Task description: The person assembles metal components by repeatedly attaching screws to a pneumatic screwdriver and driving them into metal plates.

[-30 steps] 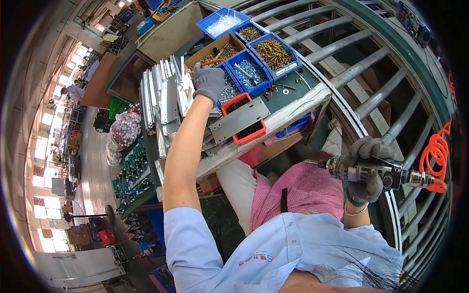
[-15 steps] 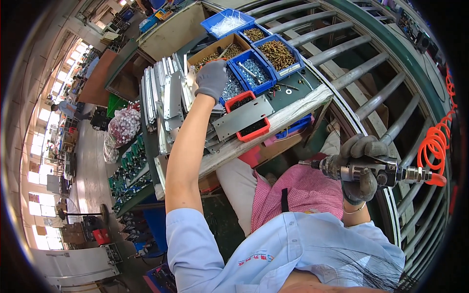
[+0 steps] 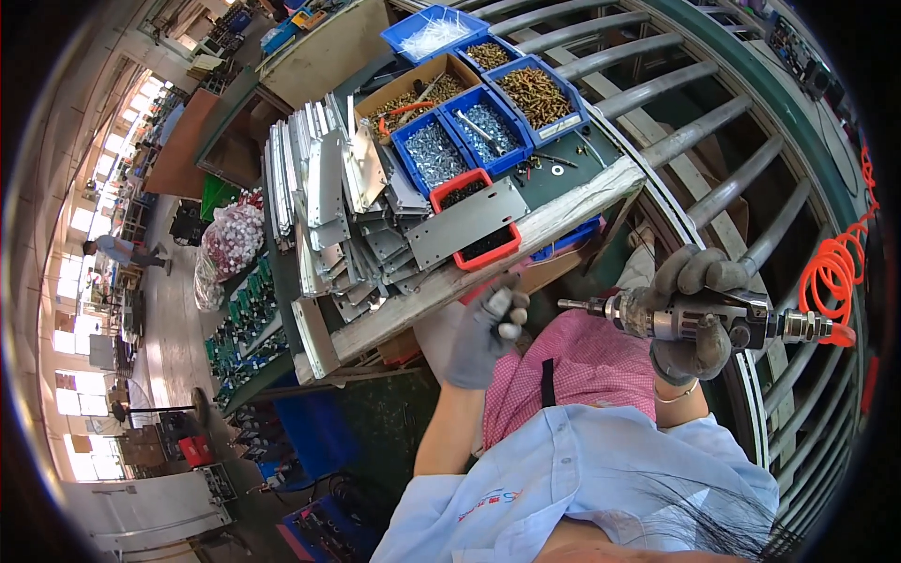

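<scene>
Blue bins (image 3: 560, 132) line the surface (image 3: 587, 202); my right hand (image 3: 699, 269) grips the driver (image 3: 690, 326), my left hand (image 3: 481, 340) curls near its bit (image 3: 580, 305) (holding anything? can't tell): bit-readying, I judge, needing steadiness next.

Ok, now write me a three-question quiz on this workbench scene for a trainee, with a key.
1. What is the right grip holding?
2. The coiled hose is: (a) green, (b) orange, (c) blue?
3. True or false: the left grip is inside the cardboard box.

Key:
1. A pneumatic driver.
2. (b).
3. False; it is near the pink checked apron.
</scene>
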Action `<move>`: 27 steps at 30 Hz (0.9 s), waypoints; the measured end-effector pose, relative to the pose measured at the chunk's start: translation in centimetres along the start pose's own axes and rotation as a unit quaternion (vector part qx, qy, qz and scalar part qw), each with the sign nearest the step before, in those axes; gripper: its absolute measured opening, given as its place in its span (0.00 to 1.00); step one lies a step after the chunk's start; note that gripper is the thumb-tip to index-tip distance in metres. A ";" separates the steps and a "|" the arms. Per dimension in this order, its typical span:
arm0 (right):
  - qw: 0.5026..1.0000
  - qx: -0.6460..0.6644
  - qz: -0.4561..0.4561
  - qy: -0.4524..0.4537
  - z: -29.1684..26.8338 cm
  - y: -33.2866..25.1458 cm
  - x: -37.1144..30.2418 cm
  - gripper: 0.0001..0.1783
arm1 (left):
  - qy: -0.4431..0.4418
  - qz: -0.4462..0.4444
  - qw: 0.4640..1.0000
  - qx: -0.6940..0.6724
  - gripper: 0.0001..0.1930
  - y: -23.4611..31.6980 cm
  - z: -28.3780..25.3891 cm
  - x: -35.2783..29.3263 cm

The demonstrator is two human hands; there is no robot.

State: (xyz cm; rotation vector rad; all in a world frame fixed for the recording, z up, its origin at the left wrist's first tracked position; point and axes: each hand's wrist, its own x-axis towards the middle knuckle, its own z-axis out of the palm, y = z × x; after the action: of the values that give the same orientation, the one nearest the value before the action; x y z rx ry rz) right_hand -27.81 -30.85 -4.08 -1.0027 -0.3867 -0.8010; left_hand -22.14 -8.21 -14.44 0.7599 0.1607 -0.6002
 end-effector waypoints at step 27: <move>0.998 0.034 0.040 0.019 2.6 2.3 -1.6 0.22 | -0.055 -0.038 0.998 0.020 0.16 -1.5 1.1 -1.8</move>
State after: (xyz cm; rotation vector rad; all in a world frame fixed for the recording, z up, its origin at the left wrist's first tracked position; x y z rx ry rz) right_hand -26.99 -27.31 -5.17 -0.9324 -0.3376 -0.7294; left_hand -24.56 -9.04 -13.95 0.7595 0.0771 -0.7181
